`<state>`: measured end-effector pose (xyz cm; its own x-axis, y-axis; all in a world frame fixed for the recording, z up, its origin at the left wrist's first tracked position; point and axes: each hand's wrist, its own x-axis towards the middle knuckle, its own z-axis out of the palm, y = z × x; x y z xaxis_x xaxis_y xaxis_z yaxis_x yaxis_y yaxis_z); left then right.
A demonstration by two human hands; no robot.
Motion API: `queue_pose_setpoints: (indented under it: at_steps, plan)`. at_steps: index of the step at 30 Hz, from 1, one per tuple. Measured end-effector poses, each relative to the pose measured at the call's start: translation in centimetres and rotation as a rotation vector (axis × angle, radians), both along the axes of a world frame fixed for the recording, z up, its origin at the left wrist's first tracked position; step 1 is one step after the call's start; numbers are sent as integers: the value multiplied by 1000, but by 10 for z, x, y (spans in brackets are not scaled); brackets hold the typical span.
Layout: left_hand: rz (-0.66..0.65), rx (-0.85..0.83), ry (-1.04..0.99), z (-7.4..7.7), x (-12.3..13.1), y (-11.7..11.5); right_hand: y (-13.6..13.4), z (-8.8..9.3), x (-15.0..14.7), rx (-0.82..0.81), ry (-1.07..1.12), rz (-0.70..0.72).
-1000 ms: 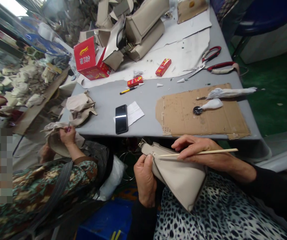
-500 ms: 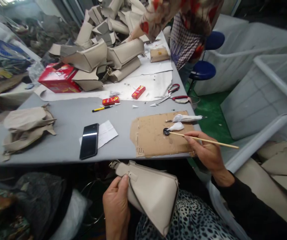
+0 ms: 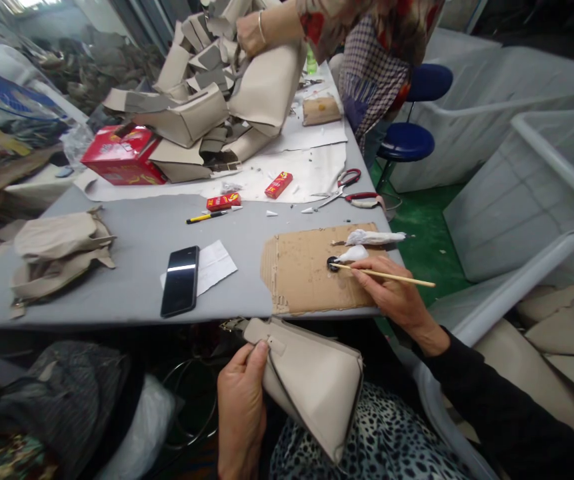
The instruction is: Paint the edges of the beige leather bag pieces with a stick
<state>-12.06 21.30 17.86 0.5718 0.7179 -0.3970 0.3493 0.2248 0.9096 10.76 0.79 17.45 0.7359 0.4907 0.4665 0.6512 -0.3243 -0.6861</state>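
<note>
My left hand (image 3: 239,400) grips a beige leather bag (image 3: 311,380) resting on my lap, thumb on its top edge near a small tab. My right hand (image 3: 391,293) pinches a thin wooden stick (image 3: 391,275) whose tip touches a small black cap (image 3: 331,264) on a sheet of cardboard (image 3: 301,280) at the table's near edge. Two white wrapped tubes (image 3: 371,237) lie beside the cap.
On the grey table (image 3: 137,247) lie a black phone (image 3: 180,281) on white paper, a yellow pen (image 3: 207,217), red small boxes (image 3: 277,185), scissors (image 3: 341,187), a red carton (image 3: 117,153) and beige bag pieces (image 3: 59,250). Another person (image 3: 367,40) handles a beige piece at the pile behind.
My right hand left the bag and reached the stick to the black cap on the cardboard. My view swung right. The other person lifted a beige piece from the pile.
</note>
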Motion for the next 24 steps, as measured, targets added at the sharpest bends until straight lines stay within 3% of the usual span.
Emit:
queue_pose_setpoints:
  at_steps: [7, 12, 24]
  plan:
    - [24, -139, -102, 0, 11, -1, -1, -1, -4, -6, 27, -4]
    - [56, -276, -246, -4, 23, -6, -9, -3, -11, 9, 40, -87]
    - [46, -344, -312, -16, 57, -8, -12, -3, -21, 78, 87, -124]
